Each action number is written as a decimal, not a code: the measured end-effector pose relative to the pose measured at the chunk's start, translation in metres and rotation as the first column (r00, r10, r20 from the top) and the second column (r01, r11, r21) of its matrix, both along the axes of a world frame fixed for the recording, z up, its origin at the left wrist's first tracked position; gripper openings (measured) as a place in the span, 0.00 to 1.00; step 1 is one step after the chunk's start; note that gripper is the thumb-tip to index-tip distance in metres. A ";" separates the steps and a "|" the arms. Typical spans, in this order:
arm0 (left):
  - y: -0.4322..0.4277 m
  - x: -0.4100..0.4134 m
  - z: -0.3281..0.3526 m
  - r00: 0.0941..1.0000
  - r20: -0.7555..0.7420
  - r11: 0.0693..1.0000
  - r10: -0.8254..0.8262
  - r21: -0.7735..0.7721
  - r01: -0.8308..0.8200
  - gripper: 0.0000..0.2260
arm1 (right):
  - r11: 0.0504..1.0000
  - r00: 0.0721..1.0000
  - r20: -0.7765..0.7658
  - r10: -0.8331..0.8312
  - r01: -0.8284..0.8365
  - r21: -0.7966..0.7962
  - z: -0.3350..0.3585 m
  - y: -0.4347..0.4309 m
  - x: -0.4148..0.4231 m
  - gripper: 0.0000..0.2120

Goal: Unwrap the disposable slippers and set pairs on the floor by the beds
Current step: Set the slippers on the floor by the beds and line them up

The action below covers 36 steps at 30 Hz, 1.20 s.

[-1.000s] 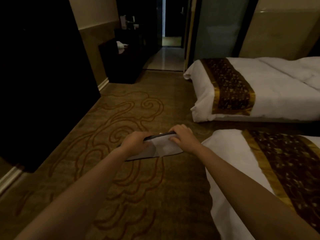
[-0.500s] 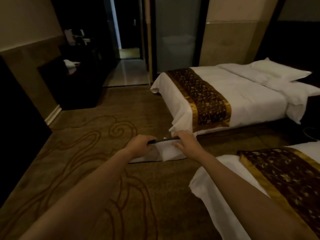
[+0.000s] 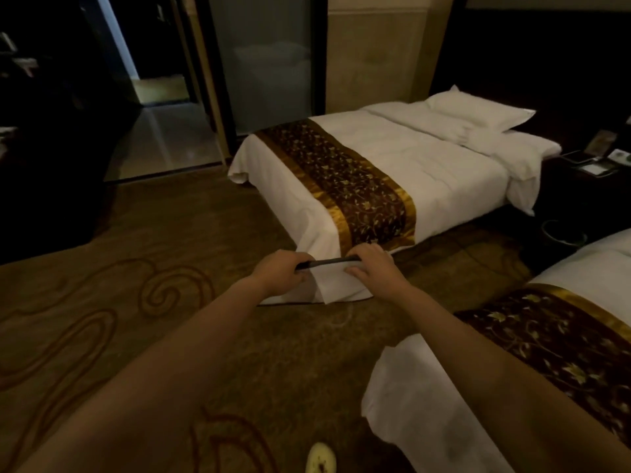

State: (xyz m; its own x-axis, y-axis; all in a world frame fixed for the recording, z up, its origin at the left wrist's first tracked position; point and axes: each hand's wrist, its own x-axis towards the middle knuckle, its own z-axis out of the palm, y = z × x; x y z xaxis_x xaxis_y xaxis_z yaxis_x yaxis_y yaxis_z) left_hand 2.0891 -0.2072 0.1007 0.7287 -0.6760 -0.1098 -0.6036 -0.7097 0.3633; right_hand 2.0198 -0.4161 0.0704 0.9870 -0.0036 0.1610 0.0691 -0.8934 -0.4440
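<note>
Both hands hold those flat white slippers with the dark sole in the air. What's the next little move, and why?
Probably lower the flat white dark-soled slippers onto the patterned brown carpet by the far white bed: the left hand and right hand both grip their top edge, and they hang above the floor.

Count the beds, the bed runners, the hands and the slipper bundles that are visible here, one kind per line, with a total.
Beds: 2, the far bed and the near bed
Bed runners: 2, the far runner and the near runner
Hands: 2, the left hand and the right hand
Slipper bundles: 1, the slipper bundle held by both hands
Total: 7
</note>
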 end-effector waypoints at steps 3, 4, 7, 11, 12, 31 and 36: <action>-0.030 0.060 0.004 0.999 0.021 0.998 -0.038 0.042 0.037 0.15 | 0.999 1.000 -0.022 -0.020 0.021 0.035 -0.004 -0.029 0.054 0.11; -0.040 0.079 0.006 0.998 0.029 0.997 -0.055 0.051 0.054 0.15 | 0.999 0.999 -0.018 -0.029 0.030 0.036 -0.004 -0.038 0.070 0.11; -0.071 0.130 0.010 0.995 0.044 0.996 -0.092 0.024 0.091 0.15 | 0.996 0.997 0.003 -0.083 0.083 0.040 0.001 -0.066 0.112 0.11; -0.125 0.183 0.000 0.986 -0.008 0.986 -0.164 -0.015 0.164 0.15 | 0.982 0.982 -0.010 -0.189 0.189 0.015 0.000 -0.109 0.146 0.12; -0.142 0.197 -0.003 0.981 -0.021 0.981 -0.192 -0.016 0.192 0.14 | 0.976 0.976 -0.027 -0.216 0.217 0.007 -0.002 -0.122 0.154 0.12; -0.468 0.406 -0.025 0.727 -0.044 0.728 -0.685 -0.082 0.681 0.12 | 0.674 0.673 -0.067 -0.737 0.724 -0.145 -0.001 -0.357 0.285 0.12; -0.535 0.419 -0.038 0.670 -0.087 0.676 -0.737 -0.093 0.731 0.14 | 0.632 0.623 -0.109 -0.775 0.761 -0.143 -0.008 -0.414 0.294 0.11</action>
